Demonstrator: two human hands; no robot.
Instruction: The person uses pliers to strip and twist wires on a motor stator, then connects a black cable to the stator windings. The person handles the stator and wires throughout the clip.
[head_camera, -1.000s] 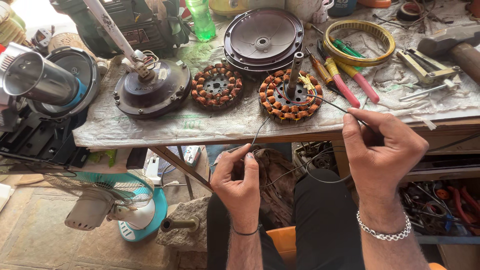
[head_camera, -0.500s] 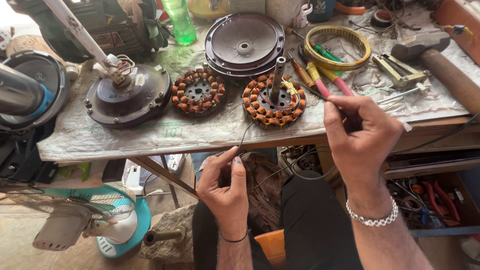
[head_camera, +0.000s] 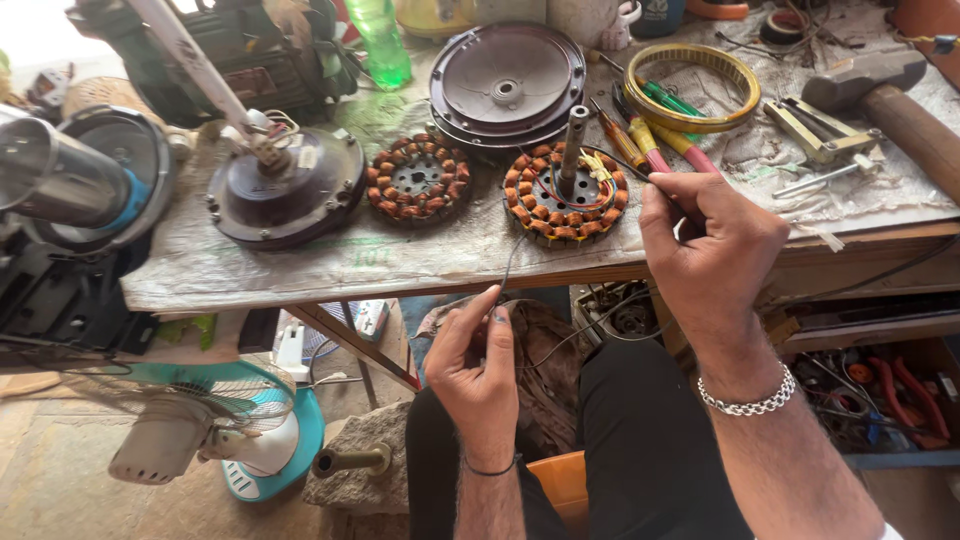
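My right hand (head_camera: 712, 250) is raised over the bench edge, fingers pinched on a thin dark wire (head_camera: 556, 350). That wire loops down under the bench to my left hand (head_camera: 478, 372), which pinches it below the table edge, above my lap. Just left of my right hand stands a copper-wound stator (head_camera: 566, 195) with an upright steel shaft and coloured leads. A second copper-wound stator (head_camera: 418, 178) lies further left.
A dark round motor cover (head_camera: 508, 85), a yellow ring (head_camera: 688, 88), screwdrivers (head_camera: 640, 135), a hammer (head_camera: 885, 95), a motor housing (head_camera: 285, 195) and a green bottle (head_camera: 380, 40) lie on the bench. A teal fan (head_camera: 210, 425) stands on the floor at left. Shelves with tools (head_camera: 880, 385) are at right.
My right hand has moved left and up, closer to the stator with the shaft. My left hand has stayed below the bench edge on the wire. The camera has shifted.
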